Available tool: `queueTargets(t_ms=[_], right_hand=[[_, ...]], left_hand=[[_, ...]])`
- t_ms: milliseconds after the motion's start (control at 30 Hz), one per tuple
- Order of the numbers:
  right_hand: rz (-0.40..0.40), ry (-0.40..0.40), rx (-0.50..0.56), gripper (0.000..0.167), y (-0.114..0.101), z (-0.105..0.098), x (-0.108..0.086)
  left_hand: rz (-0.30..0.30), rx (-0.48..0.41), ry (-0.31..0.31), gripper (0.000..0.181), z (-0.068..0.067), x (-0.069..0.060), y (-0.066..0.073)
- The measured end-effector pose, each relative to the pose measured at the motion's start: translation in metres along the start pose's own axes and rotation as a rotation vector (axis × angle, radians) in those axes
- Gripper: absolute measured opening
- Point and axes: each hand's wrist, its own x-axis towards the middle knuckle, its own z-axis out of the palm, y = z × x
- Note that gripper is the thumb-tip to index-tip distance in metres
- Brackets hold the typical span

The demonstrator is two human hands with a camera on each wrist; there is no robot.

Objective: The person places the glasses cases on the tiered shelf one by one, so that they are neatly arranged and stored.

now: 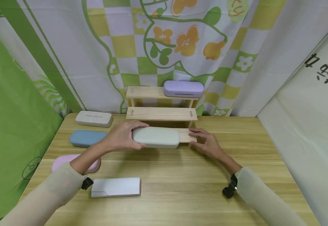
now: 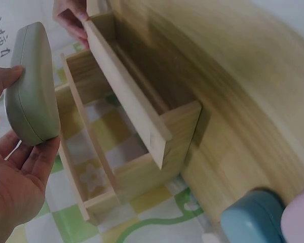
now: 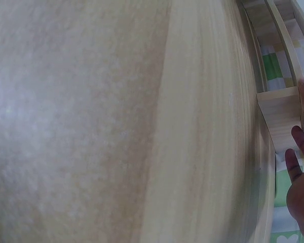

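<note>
My left hand [image 1: 122, 137] grips the left end of a pale grey-green glasses case [image 1: 156, 137], thumb on one long side and fingers on the other. In the left wrist view, that case [image 2: 33, 86] is apart from the boards of a three-step wooden rack [image 1: 161, 113]. The case hides much of the lowest step in the head view. My right hand [image 1: 207, 143] holds the right end of that lowest step between thumb and fingers. On the top step, at its right, lies a purple glasses case [image 1: 183, 88].
At the table's left lie a cream case [image 1: 94, 119], a blue case [image 1: 87, 138] and a pink case [image 1: 65, 161], partly behind my left arm. A flat white case [image 1: 116, 187] lies nearer the front. A patterned curtain [image 1: 181, 40] hangs behind the rack.
</note>
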Motion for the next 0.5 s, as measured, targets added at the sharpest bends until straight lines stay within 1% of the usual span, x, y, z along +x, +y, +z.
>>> queueTargets(t_ms=[133, 333, 400, 500], right_hand=[[-0.002, -0.010, 0.000, 0.041, -0.001, -0.002, 0.000], [0.001, -0.019, -0.002, 0.040, -0.001, -0.003, -0.001], [0.008, -0.019, -0.009, 0.040, 0.000, -0.003, -0.001], [0.011, -0.015, -0.017, 0.040, 0.001, -0.002, -0.001]], left_hand=[[-0.021, -0.026, 0.001, 0.072, -0.009, 0.005, -0.002], [-0.016, 0.013, 0.029, 0.072, -0.022, 0.010, -0.007], [-0.014, 0.020, 0.031, 0.072, -0.026, 0.012, -0.008], [-0.027, 0.013, 0.026, 0.071, -0.031, 0.016, -0.009]])
